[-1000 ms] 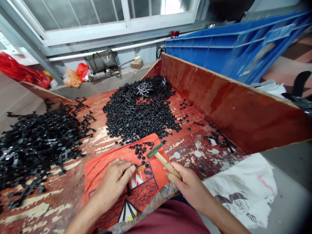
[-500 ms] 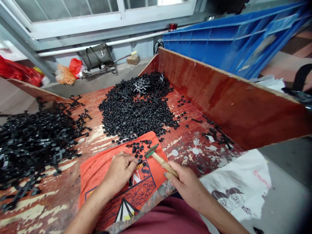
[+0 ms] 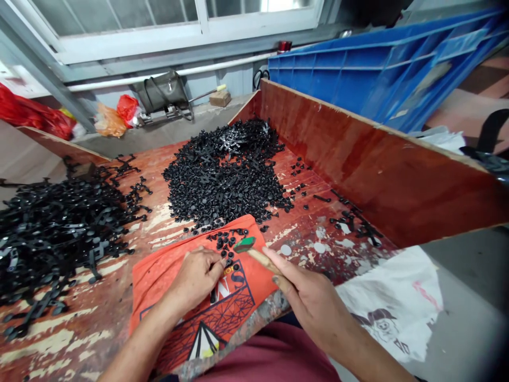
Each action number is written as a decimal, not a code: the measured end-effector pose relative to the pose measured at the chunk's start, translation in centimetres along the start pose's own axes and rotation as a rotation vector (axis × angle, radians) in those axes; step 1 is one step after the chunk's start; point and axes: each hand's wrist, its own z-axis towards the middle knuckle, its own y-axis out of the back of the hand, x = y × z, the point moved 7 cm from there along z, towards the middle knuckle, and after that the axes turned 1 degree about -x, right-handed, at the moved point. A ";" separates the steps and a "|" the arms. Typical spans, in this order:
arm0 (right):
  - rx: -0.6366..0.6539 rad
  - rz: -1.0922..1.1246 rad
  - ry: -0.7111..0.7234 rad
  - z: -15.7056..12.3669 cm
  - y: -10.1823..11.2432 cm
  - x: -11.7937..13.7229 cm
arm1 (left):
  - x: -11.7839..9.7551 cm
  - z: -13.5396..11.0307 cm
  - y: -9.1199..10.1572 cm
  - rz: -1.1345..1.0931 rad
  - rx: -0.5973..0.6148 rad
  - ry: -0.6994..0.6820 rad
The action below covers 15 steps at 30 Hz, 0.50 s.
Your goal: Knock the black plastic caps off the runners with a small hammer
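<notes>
Green hammerhead [image 3: 244,244] juts beyond right grip [image 3: 309,289].

Beneath the window [image 3: 131,40], a dark bag [image 3: 167,91] is flanked by an orange plastic bag [image 3: 109,122], a red plastic bag [image 3: 127,110] and a small block [image 3: 220,98]. A blue crate [image 3: 330,77] is seen at right.
</notes>
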 end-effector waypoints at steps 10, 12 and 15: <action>-0.004 -0.324 0.082 0.4 -1.4 0.4 | -0.9 0.0 0.2 0.057 0.009 -0.039; -0.057 -0.305 0.124 0.3 -1.0 0.8 | -0.9 0.1 0.2 0.051 0.004 -0.031; -0.009 -0.297 0.122 0.5 -1.3 0.7 | -1.0 0.2 0.2 0.046 0.009 -0.009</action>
